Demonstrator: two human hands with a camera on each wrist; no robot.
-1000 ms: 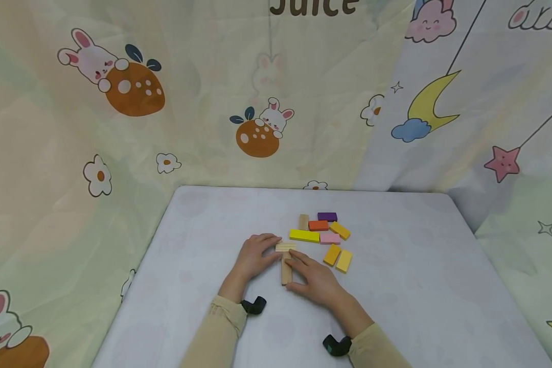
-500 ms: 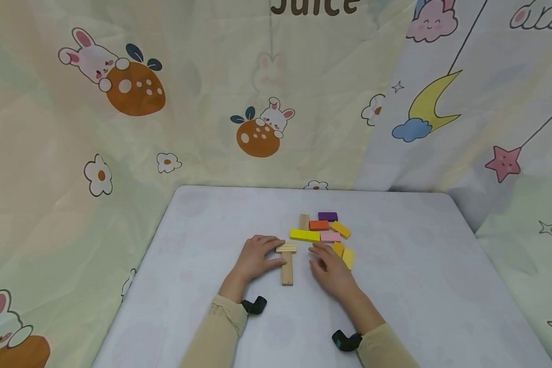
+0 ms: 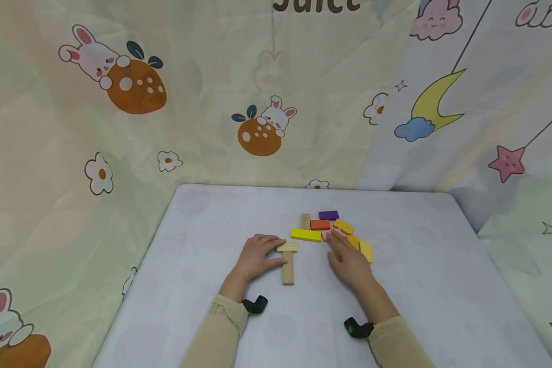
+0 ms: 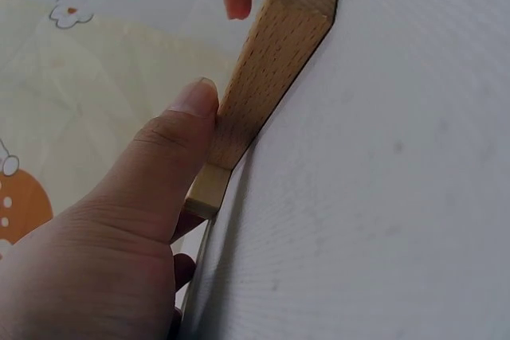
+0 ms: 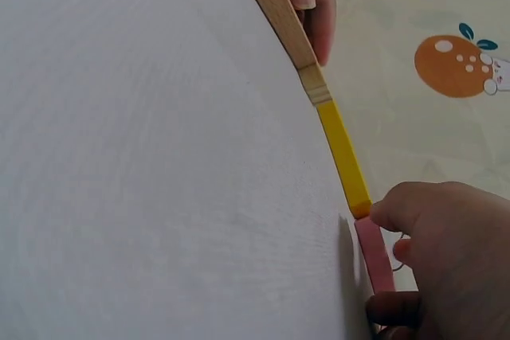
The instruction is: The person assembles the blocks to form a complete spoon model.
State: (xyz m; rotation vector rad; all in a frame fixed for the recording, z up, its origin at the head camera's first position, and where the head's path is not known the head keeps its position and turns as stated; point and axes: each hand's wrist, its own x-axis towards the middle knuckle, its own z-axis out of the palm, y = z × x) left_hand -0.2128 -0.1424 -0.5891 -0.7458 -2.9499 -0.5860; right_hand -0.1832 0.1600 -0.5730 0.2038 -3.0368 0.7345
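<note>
In the head view, plain wooden blocks (image 3: 288, 271) form a T shape on the table. My left hand (image 3: 256, 258) holds its left side, thumb against the long block and forefinger at the thin crossbar strips (image 3: 287, 247). The left wrist view shows that thumb touching the wooden block (image 4: 267, 69). Over to the right, fingers of my right hand (image 3: 353, 263) reach over a pink block (image 3: 324, 235), partly hiding it; its thumb stands apart from that block. Orange (image 3: 352, 240) and yellow (image 3: 366, 251) blocks lie beside the right hand, partly covered.
Behind the right hand lie a long yellow block (image 3: 305, 234), a red-orange block (image 3: 320, 224), a purple block (image 3: 328, 215), a plain wooden block (image 3: 305, 221) and another orange block (image 3: 343, 226). A printed cloth (image 3: 202, 128) hangs behind the white table (image 3: 202, 214).
My right hand has left the wooden T and moved right to the pink block. The nearer orange and yellow blocks have shifted right. My left hand has stayed at the T.
</note>
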